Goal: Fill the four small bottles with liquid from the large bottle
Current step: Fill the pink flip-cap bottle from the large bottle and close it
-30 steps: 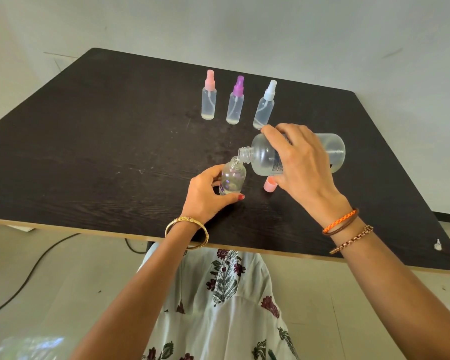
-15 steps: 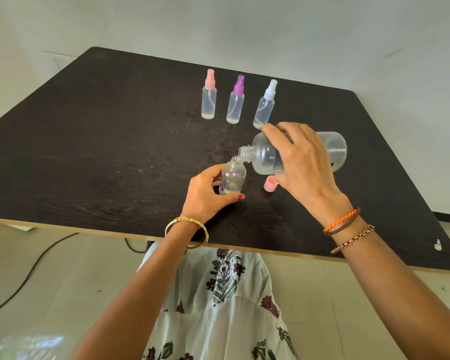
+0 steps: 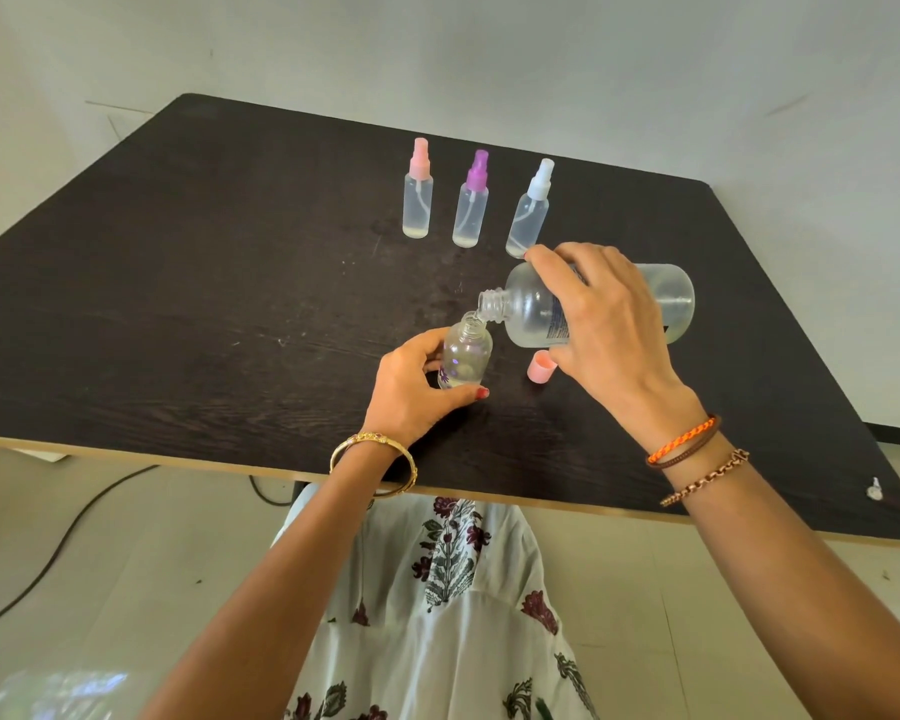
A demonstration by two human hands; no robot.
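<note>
Pouring step in hand: large bottle (image 3: 536, 309) lies nearly on its side above the table (image 3: 178, 304), long axis running left-right, open neck to the left and dipped slightly down, base to the right. Its mouth sits just over, perhaps touching, the mouth of the small open bottle (image 3: 464, 356), which stands close to upright on the table near the front edge, a little liquid showing at its bottom. Right hand (image 3: 609, 324) wraps the large bottle's body from above; left hand (image 3: 411, 392) curls round the small bottle, steadying it. Pink cap (image 3: 540, 367) rests on the table just beside, below the large bottle. Three capped spray bottles (image 3: 470, 200) stand in a row further back. Judgement: next comes holding the tilt steady until the level rises, then righting the large bottle before overflow.
</note>
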